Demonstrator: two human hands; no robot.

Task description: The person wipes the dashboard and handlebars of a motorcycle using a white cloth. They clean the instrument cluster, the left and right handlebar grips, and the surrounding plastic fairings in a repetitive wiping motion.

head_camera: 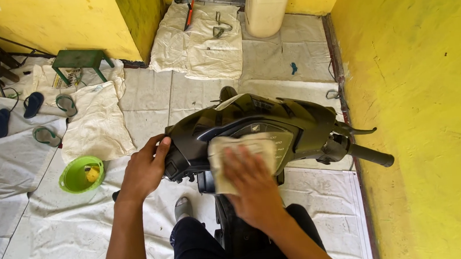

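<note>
Head view. The landmark is the black scooter handlebar cover (pixel 252 128), seen from above at the centre of the frame.

The right hand (pixel 253 184) lies flat, fingers spread, on a pale cloth (pixel 232 151) and presses it against the instrument panel (pixel 274 137) on the near face of the cover. The cloth is pinned under the palm rather than gripped in a fist.

The left hand (pixel 146 170) wraps around the left end of the cover, thumb on top, fingers curled under the edge.

The right handlebar grip (pixel 370 155) and brake lever (pixel 358 131) project from the right end of the cover, close to the yellow wall (pixel 423 105).

On the floor left of the cover, beyond the left hand, sits a green bowl (pixel 79 175) containing a yellow object (pixel 93 173). Farther left lie several sandals (pixel 34 113). A green stool (pixel 79 60) stands up and to the left of the cover.

Beyond the cover, white sacks (pixel 203 45) carry hand tools (pixel 222 24), and a white plastic jerrycan (pixel 266 5) stands just beside them. White sheeting (pixel 59 233) covers the floor below the cover.
</note>
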